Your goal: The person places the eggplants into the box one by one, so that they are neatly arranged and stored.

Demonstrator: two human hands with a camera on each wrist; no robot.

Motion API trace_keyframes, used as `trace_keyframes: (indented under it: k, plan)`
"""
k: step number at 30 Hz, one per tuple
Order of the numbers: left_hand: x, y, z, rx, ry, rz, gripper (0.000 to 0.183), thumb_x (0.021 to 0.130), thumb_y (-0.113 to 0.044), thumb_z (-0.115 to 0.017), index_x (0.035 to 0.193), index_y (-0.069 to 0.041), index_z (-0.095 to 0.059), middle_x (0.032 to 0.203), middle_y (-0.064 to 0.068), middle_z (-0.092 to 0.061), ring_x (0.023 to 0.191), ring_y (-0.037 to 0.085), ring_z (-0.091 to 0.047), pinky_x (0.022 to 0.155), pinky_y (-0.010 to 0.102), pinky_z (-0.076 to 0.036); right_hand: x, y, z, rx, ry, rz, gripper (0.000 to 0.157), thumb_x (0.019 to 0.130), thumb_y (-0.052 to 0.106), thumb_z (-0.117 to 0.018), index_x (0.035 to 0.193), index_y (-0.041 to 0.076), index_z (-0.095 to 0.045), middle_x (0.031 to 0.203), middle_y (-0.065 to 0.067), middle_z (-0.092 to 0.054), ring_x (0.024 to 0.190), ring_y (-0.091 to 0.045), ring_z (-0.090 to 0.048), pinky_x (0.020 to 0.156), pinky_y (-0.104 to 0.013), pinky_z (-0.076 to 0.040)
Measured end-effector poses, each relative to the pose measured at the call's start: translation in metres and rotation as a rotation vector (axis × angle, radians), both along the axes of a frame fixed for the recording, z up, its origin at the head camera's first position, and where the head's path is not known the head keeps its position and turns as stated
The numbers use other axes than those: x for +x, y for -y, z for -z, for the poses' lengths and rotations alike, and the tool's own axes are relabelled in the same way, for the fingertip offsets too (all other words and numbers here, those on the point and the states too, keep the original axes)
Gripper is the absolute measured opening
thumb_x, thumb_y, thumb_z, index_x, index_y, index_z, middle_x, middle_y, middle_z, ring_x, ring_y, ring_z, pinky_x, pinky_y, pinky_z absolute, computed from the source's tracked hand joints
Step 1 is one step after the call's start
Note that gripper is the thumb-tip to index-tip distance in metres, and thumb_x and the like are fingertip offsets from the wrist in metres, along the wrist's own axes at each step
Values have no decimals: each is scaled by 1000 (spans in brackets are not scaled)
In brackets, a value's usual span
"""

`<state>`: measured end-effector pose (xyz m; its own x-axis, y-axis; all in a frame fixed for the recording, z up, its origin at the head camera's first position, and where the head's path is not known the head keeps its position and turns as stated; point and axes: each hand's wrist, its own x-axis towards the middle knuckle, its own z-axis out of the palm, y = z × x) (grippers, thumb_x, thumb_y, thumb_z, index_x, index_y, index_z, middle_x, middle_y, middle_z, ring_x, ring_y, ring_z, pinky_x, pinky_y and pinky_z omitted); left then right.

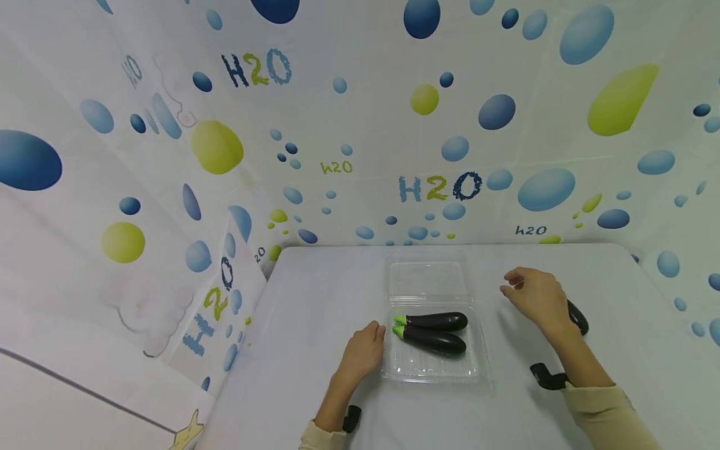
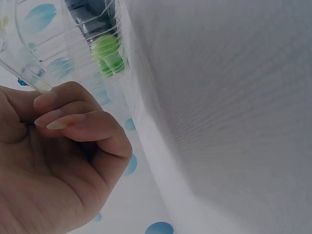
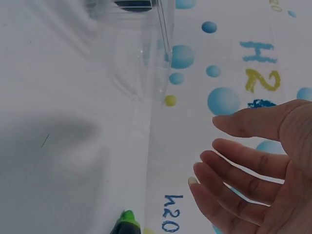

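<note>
A clear plastic clamshell container lies with its lid folded back. Two dark eggplants, an upper one and a lower one, rest side by side in the base, green stems to the left. My left hand pinches the container's left rim, its fingers curled close to the clear wall. To the right of the container, my right hand is raised over the table with fingers loosely bent and nothing in them. Behind the right wrist lies a third eggplant, partly hidden by the arm.
The white table backs onto a white curtain printed with blue and green drops, and a similar sheet hangs at the left. Each wrist wears a black camera mount, with the right one hanging beside the sleeve.
</note>
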<state>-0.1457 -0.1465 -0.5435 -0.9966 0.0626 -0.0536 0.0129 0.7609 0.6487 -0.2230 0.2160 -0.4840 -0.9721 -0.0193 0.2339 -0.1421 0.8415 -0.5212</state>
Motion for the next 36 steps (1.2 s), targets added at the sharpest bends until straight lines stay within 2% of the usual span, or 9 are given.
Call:
trace_keyframes:
  k: [10, 18, 26, 32, 36]
  plan:
    - [-1, -1, 0, 6, -10, 4, 32, 113, -23, -42, 89, -8, -55, 63, -1, -45, 53, 12, -41, 47, 26, -33, -4, -21, 10, 23, 41, 47, 32, 92, 22, -77, 111, -3, -74, 108, -30, -72, 95, -48, -68, 68, -56, -53]
    - [1, -2, -1, 10, 1, 5, 32, 113, -23, -41, 88, -9, -55, 64, -1, -45, 53, 12, -41, 47, 26, -33, -9, -44, 21, 9, 55, 83, 35, 91, 24, -77, 113, -4, -74, 104, -25, -74, 91, -44, -69, 65, -52, -53]
    - [1, -2, -4, 9, 8, -7, 32, 113, -24, -42, 89, -9, -55, 64, -1, -46, 54, 13, -42, 48, 27, -34, -13, -64, 27, 40, 165, 147, 42, 91, 26, -76, 119, -5, -69, 115, -36, -64, 96, -51, -64, 61, -51, -51]
    - [0, -1, -1, 3, 4, -4, 31, 113, -24, -42, 89, -9, -55, 64, -1, -45, 54, 13, -41, 48, 27, -34, -10, -76, 29, 61, 252, 156, 50, 91, 27, -75, 124, -8, -64, 120, -40, -61, 96, -53, -64, 60, -49, -52]
    - [0, -1, 0, 1, 5, -6, 30, 113, -23, -42, 89, -9, -55, 64, -1, -44, 54, 13, -41, 48, 27, -33, -8, -81, 31, 68, 269, 159, 52, 91, 29, -74, 125, -9, -63, 122, -41, -60, 96, -53, -64, 59, -49, -52]
